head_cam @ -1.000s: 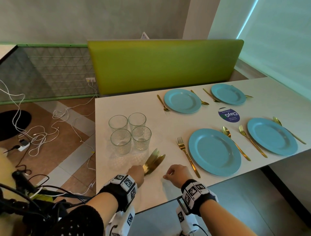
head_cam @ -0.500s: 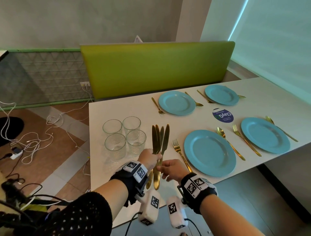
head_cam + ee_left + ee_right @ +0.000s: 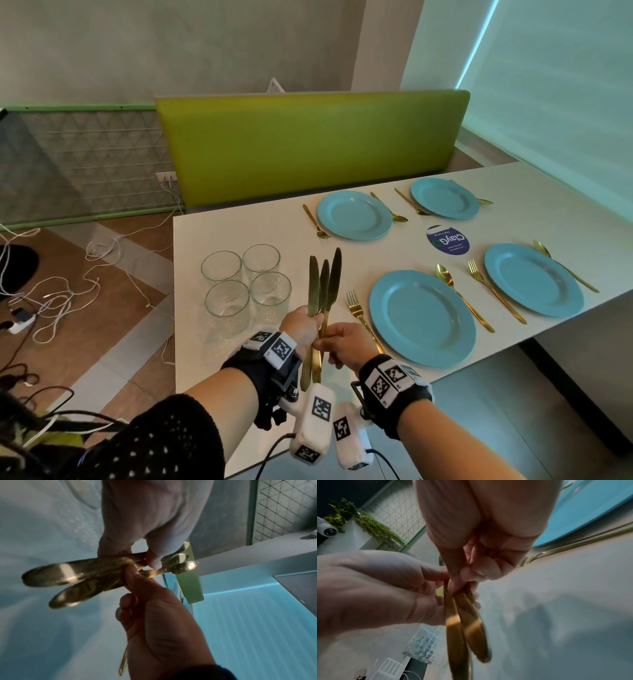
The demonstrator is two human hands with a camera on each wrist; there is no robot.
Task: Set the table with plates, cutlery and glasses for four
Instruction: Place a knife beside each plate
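My left hand (image 3: 303, 323) grips a bundle of gold knives (image 3: 323, 284) upright above the white table (image 3: 205, 233), blades up. My right hand (image 3: 337, 342) pinches one knife of the bundle by its handle. In the left wrist view the knives (image 3: 85, 574) cross between both hands; in the right wrist view the knives' handles (image 3: 462, 622) point toward the camera. Several blue plates lie set out, the nearest (image 3: 421, 317) with a gold fork (image 3: 359, 315) on its left and a gold spoon (image 3: 459, 291) on its right. Several glasses (image 3: 246, 287) stand grouped at the table's left.
A green bench back (image 3: 308, 147) runs along the table's far side. A round blue sticker (image 3: 448, 240) sits between the plates. White cables (image 3: 68, 281) and a power strip (image 3: 20, 322) lie on the floor at left. A window blind (image 3: 548, 85) is on the right.
The knives went from lying on the table near its front edge to standing upright in my left hand. My right hand came over and took hold of one knife's handle.
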